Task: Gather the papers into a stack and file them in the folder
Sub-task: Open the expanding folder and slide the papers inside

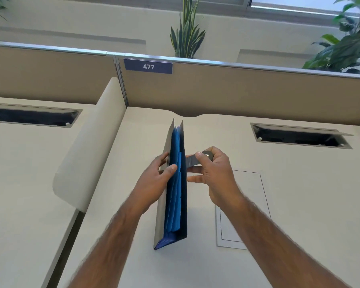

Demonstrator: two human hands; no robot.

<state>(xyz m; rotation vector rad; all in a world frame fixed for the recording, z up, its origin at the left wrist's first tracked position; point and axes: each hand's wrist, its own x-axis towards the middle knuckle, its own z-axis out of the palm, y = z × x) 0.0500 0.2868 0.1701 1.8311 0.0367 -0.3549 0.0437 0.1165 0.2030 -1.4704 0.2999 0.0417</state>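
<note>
A blue expanding folder [175, 183] with grey covers stands on its edge on the desk, its opening facing up toward me, blue dividers showing inside. My left hand [154, 179] grips the folder's left cover, thumb over the top of the dividers. My right hand [212, 173] pinches the grey closure strap [195, 161] with its metal snap, pulled out to the right of the folder. A white sheet of paper [241, 208] with a thin black border lies flat on the desk, just right of the folder and partly under my right wrist.
The white desk [299, 204] has an open cable hatch [299, 138] at the back right. A rounded white divider [87, 146] separates it from the neighbouring desk on the left. A tan partition [237, 90] labelled 477 runs along the back, plants behind it.
</note>
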